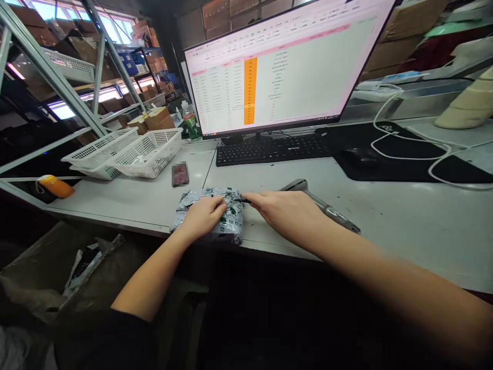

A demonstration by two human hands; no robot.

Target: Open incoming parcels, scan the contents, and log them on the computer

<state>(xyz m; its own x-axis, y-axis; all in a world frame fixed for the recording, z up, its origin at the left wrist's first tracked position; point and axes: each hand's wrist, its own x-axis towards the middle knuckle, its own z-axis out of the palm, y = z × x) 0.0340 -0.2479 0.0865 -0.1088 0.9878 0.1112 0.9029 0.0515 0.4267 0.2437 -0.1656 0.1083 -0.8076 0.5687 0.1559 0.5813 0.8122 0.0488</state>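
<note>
At the front edge of the desk, the grey, dark-printed plastic package lies under the left hand, which rests on its top with the fingers partly curled and the thumb close to them, though whether they pinch the wrapping I cannot tell. The right hand is closed around a slim dark tool, its tip at the package's upper right side. Just beyond that hand lies a grey handheld scanner, while the black keyboard sits farther toward the desk's back edge, below the monitor.
</note>
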